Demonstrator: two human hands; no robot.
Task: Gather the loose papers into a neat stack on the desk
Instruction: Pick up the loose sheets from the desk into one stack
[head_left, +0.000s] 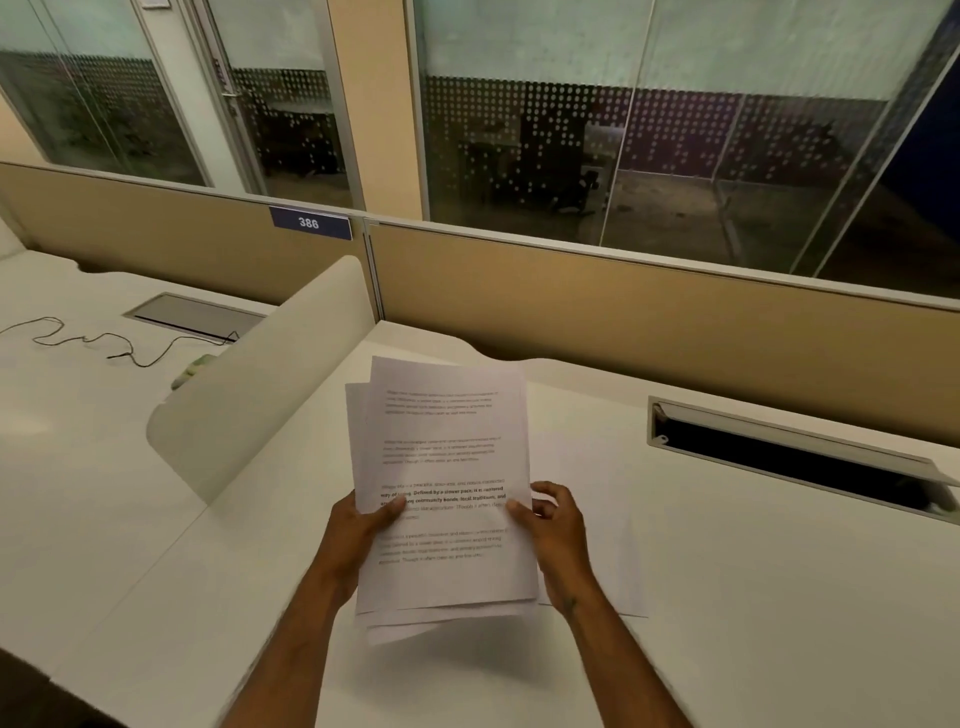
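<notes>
Head view: a white desk fills the lower frame, backed by a tan partition with glass panels behind it.
Divider: a curved cream screen stands between this desk and the neighbouring one on the left.
Cable slot: an open dark tray is set into the desk on the right, well apart from the hands.
Papers: a bundle of printed sheets is held above the desk at centre, its edges not squared; lower sheets fan out at the bottom and one peeks out at the upper left.
Loose sheet: one more sheet lies flat on the desk, under and beside the right hand.
Left hand: clamped on the bundle's left edge, thumb on top of the text.
Right hand: pinching the right edge, thumb on the top page, fingers curled behind.
Number plate: reads 386, on the partition.
Cord: thin, dark, on the left desk.
</notes>
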